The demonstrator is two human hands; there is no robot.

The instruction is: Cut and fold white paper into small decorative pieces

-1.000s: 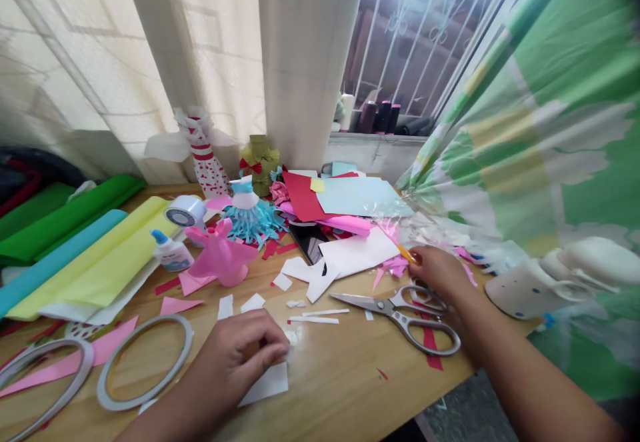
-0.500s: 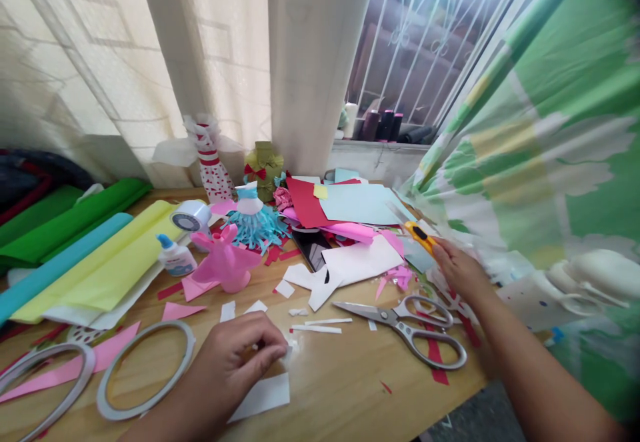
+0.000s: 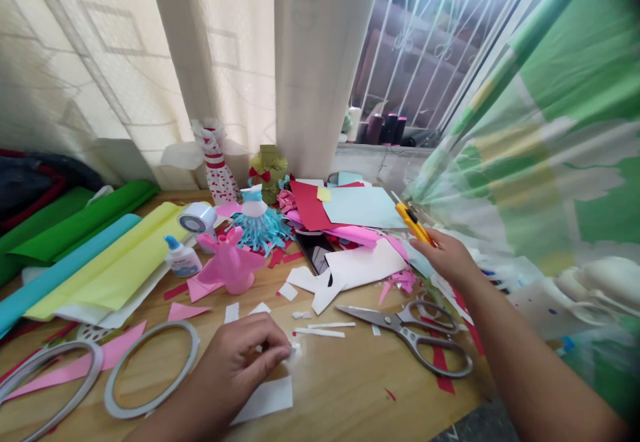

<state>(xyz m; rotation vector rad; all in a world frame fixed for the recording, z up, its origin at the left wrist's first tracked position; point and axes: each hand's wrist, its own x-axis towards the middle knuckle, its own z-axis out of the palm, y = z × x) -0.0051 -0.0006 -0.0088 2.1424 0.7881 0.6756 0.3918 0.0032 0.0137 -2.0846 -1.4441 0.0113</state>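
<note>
My right hand is wrapped round a yellow utility knife, raised over the right side of the table, tip pointing up and left. Only a short bit of its blade shows. Low over the table, my left hand has thumb and forefinger pinched together. A small whitish bit shows at those fingertips, too small to name. Under that hand lies a white paper strip. Silver scissors lie with slightly parted blades between my hands, beside thin white strips.
Two tape rolls lie at front left. Behind them are a glue bottle, a pink paper dress shape and rolled coloured paper. Red and light blue sheets, a phone and white paper cut-outs lie centrally.
My right hand has tilted the utility knife more upright and shifted it slightly left; less blade shows. My left hand keeps its pinch. The whole view has shifted a little.
</note>
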